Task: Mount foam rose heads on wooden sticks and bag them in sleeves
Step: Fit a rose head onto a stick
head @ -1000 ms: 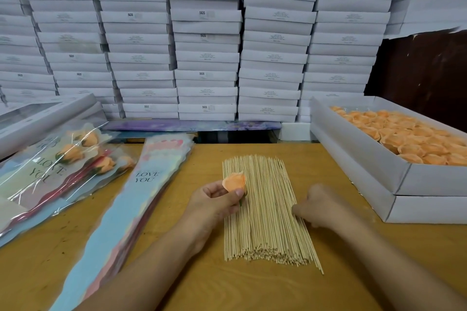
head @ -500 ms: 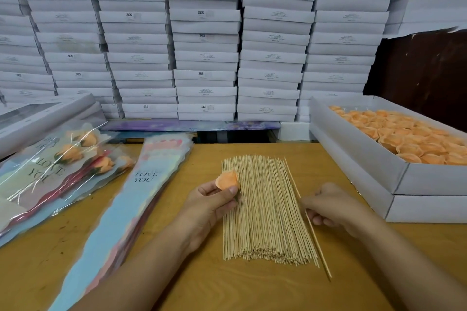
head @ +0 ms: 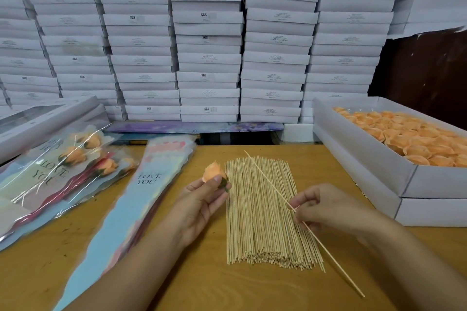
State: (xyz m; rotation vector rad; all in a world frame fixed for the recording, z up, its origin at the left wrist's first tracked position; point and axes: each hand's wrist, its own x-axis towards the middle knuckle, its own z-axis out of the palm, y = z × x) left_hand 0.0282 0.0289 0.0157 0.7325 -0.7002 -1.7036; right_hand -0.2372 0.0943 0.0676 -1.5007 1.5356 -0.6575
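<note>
Stick [head: 267,182] newly raised, tip up-left.

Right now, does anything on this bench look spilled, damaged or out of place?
Nothing stands out. The pile of thin wooden sticks lies tidy, the left hand holds an orange foam rose head, and the right hand pinches one stick.

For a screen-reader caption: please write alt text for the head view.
Left hand holds an orange rose head; right hand pinches one stick above the stick pile on a wooden table.
</note>
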